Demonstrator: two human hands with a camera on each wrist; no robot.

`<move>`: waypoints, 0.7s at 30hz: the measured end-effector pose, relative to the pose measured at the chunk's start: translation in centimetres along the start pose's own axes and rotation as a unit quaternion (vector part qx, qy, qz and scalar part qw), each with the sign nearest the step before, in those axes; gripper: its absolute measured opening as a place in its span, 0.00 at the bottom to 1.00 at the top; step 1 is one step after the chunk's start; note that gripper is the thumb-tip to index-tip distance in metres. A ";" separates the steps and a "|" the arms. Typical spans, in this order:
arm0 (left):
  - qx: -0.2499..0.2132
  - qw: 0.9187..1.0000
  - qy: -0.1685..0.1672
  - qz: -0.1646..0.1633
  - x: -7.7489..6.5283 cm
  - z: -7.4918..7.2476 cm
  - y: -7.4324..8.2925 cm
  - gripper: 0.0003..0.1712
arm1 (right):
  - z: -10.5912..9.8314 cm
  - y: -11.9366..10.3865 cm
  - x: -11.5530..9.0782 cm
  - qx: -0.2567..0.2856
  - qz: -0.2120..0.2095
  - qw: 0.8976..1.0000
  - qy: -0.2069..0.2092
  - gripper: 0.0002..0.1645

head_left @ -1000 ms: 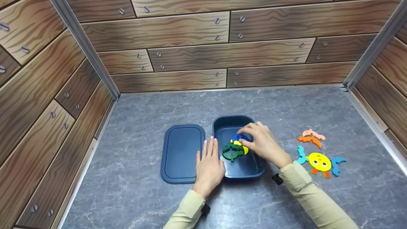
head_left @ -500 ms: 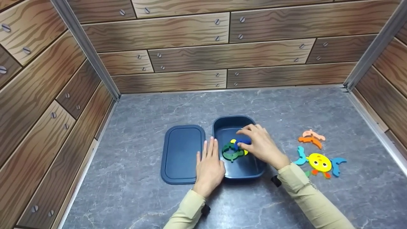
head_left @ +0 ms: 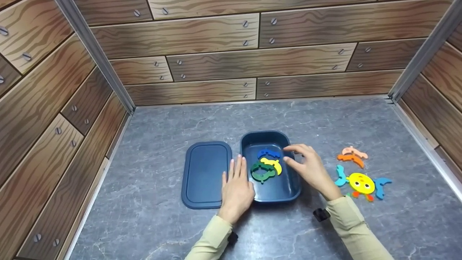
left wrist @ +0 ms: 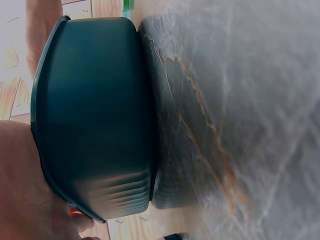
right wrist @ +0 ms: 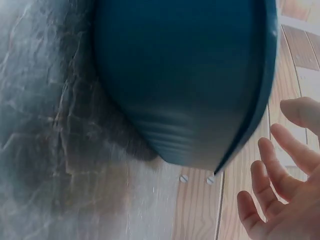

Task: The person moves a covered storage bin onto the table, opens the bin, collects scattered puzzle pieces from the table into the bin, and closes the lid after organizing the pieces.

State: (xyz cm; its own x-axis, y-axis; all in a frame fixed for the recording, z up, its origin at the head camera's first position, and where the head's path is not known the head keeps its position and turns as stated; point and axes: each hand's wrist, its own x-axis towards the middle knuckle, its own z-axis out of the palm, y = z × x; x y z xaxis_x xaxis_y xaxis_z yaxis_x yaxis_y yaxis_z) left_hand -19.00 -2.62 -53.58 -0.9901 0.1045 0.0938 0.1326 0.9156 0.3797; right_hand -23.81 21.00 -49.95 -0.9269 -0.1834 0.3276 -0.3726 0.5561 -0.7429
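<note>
Dark-blue plastic box (head_left: pixel 279 188) on grey tabletop (head_left: pixel 144 224), with blue piece (head_left: pixel 269 154), yellow piece (head_left: pixel 274 164) and ring of green pieces (head_left: pixel 265 177) on its floor. Along the left rim, left hand (head_left: pixel 237 192) with straight fingers, gripping nothing; just over the right rim, right hand (head_left: pixel 313 167) with thumb and fingers apart, likewise empty. Outside, right: orange piece (head_left: pixel 353 159) and yellow disc (head_left: pixel 362 183). Possible mishap: a shifted box after a snag of the black wrist device (head_left: pixel 321 215) on the rim, or a lid (head_left: pixel 205 177) knocked askew by a left-hand lift.

Head view high, fwd/down; wrist views low, v. close, share box (left wrist: pixel 95 110).
</note>
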 end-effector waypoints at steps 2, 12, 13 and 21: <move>-0.001 1.000 0.001 0.002 0.0 0.0 0.0 0.39 | -0.4 0.2 -0.4 0.001 0.005 1.000 0.007 0.20; -0.003 1.000 0.008 0.008 0.0 -0.2 -0.1 0.38 | -2.3 1.8 -2.3 -0.034 -0.010 0.998 0.046 0.18; -0.004 1.000 0.009 0.008 0.0 -0.2 -0.1 0.38 | -2.5 2.0 -2.5 -0.039 -0.012 0.998 0.048 0.18; -0.004 1.000 -0.001 0.003 -0.1 -0.1 -0.1 0.39 | -4.3 3.3 -4.3 -0.087 -0.018 0.996 0.021 0.18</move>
State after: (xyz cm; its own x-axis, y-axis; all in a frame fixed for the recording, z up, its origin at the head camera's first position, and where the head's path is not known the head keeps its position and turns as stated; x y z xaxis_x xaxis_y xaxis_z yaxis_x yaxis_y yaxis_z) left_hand -18.94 -2.72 -53.54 -0.9895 0.1097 0.0946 0.1381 0.9115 0.3875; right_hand -20.88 27.13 -51.29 -0.9087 -0.1736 0.3796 -0.3889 0.6825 -0.6189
